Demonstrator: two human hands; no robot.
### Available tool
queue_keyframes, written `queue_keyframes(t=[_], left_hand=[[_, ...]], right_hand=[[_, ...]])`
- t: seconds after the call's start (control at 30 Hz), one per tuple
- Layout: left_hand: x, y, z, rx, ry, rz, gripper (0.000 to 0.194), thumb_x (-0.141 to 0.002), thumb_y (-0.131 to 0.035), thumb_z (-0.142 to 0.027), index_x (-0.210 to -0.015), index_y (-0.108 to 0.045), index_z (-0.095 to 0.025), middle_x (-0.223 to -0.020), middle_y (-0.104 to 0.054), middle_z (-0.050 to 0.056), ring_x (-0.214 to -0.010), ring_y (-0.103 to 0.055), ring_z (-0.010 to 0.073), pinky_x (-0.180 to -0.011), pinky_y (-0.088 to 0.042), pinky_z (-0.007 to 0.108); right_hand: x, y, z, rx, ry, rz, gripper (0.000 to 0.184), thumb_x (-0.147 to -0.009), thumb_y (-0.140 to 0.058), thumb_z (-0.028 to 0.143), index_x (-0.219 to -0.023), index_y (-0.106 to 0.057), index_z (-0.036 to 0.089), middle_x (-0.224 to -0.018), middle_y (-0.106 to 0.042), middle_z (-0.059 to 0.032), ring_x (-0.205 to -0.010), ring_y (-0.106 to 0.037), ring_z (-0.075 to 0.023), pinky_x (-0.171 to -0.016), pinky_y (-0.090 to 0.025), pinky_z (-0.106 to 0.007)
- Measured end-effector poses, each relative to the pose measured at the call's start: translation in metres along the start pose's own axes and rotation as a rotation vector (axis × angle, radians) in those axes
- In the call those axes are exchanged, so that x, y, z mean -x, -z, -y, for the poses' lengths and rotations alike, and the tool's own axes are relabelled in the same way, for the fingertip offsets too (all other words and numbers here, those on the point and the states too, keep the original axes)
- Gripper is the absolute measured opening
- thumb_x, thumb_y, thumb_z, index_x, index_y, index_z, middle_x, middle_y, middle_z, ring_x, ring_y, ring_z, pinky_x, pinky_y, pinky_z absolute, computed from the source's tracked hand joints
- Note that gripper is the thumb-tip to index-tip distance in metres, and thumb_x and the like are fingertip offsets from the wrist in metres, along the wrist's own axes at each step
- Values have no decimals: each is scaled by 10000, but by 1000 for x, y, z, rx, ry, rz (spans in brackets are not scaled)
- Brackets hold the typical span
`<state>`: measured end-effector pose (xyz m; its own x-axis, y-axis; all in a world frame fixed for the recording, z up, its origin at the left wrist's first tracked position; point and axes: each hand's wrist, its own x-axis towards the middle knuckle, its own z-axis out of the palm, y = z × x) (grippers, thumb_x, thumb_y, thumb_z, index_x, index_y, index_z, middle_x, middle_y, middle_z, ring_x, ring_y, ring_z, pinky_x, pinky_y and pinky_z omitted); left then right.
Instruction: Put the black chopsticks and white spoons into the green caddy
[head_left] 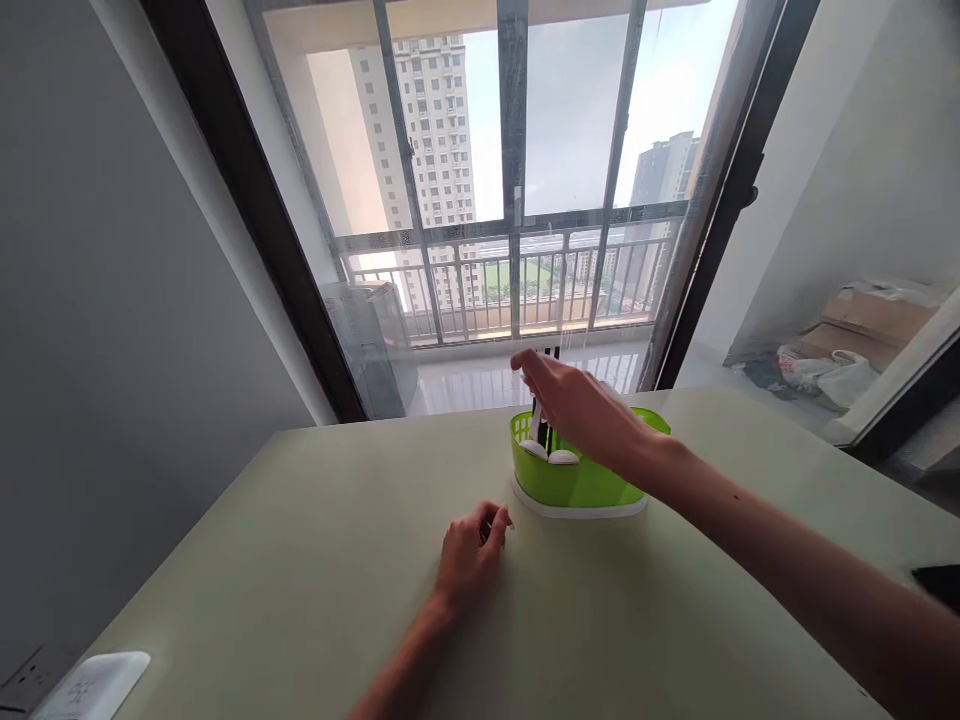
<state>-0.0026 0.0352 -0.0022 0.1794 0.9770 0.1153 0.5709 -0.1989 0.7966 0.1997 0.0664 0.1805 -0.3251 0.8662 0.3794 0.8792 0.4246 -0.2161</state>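
Note:
A bright green basket (574,487) with a white base stands on the table. My right hand (564,395) is over its left half, fingers bent downward and closed. Dark, thin sticks (550,440) rise beside and behind the fingers; whether the hand grips them is hidden. Two white rounded pieces, like spoon bowls (563,457), rest against the basket's front rim. My left hand (472,548) lies on the table to the left of the basket, not touching it. Its fingers are loosely curled, with a gap to the thumb and nothing visible in them.
The pale green table (360,520) reaches back toward a glass sliding door (517,230). A white plate-like object (97,685) lies at the near left corner, by a wall socket (30,680). Cardboard and bags (840,370) are on the floor at right. A dark object (939,582) sits at the right edge.

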Motion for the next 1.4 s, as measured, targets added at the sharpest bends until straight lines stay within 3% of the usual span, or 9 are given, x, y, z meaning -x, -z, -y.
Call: queue_keyframes(t=[0.37,0.53,0.73,0.87,0.97,1.07,1.2,1.3,1.4], left_hand=[[2,-1,-1,-1,-2,-4,444,-983,-402,-527,-813,-655,-204,-637,-593,-20,-585,-510,130,-578,-361,228],[2,0,-2,-8,-3,-10,432,-983,-408,-514,-816,-660,-205,-629,-587,-23,-584,-510,130,-583,-361,229],[2,-1,-1,-16,5,-8,439,-984,-410,-523,-814,-661,-206,-639,-595,-20,-592,-517,132,-590,-364,233],[2,-2,-1,-11,7,-11,431,-983,-417,-521,-814,-659,-207,-631,-588,-26,-584,-511,129,-588,-361,232],[3,-2,0,-9,-2,-9,434,-986,-412,-523,-817,-658,-207,-630,-581,-29,-583,-511,127,-590,-362,232],[2,-2,1,-19,-3,-10,434,-984,-414,-522,-817,-662,-207,-636,-588,-27,-589,-518,130,-591,-363,233],[2,-2,3,-18,1,-9,437,-984,-413,-523,-827,-667,-205,-639,-596,-24,-585,-521,132,-587,-365,233],[2,-3,3,-13,-9,-8,444,-986,-408,-530,-833,-671,-206,-644,-596,-20,-585,-516,133,-578,-363,231],[2,-3,-1,-15,-14,-10,448,-985,-409,-535,-832,-673,-207,-651,-598,-17,-589,-514,134,-576,-362,230]], right_hand=[[-26,-33,3,103,44,321,396,-882,-574,3,-1241,-497,151,-959,-705,-115,-690,-613,-155,-591,-311,-255],[-29,-31,12,133,11,380,329,-858,-477,-58,-1110,-577,128,-888,-701,-119,-679,-614,-173,-540,-265,-279],[-31,-29,25,144,-30,466,303,-840,-509,-53,-1070,-643,93,-924,-715,-162,-806,-679,-211,-588,-336,-272],[-31,-37,26,117,-36,485,231,-991,-478,142,-1130,-656,95,-1025,-728,-191,-930,-705,-259,-655,-403,-296],[-29,-41,23,80,-39,495,418,-1063,-382,424,-1169,-665,136,-1152,-720,-189,-1018,-701,-282,-727,-452,-322],[-24,-35,19,55,-60,433,493,-1068,-311,483,-1184,-667,161,-1148,-728,-184,-1033,-701,-298,-744,-462,-334],[-17,-19,5,14,-72,171,454,-1079,-277,407,-1153,-669,190,-935,-759,-135,-806,-722,-270,-655,-428,-316],[-9,-14,-14,-76,-46,-29,363,-1065,-362,390,-1167,-659,208,-1021,-754,-105,-810,-713,-238,-661,-440,-300],[-1,-19,-35,-181,-21,-92,272,-1012,-487,336,-1164,-654,184,-1120,-724,-110,-899,-699,-231,-699,-480,-300]])
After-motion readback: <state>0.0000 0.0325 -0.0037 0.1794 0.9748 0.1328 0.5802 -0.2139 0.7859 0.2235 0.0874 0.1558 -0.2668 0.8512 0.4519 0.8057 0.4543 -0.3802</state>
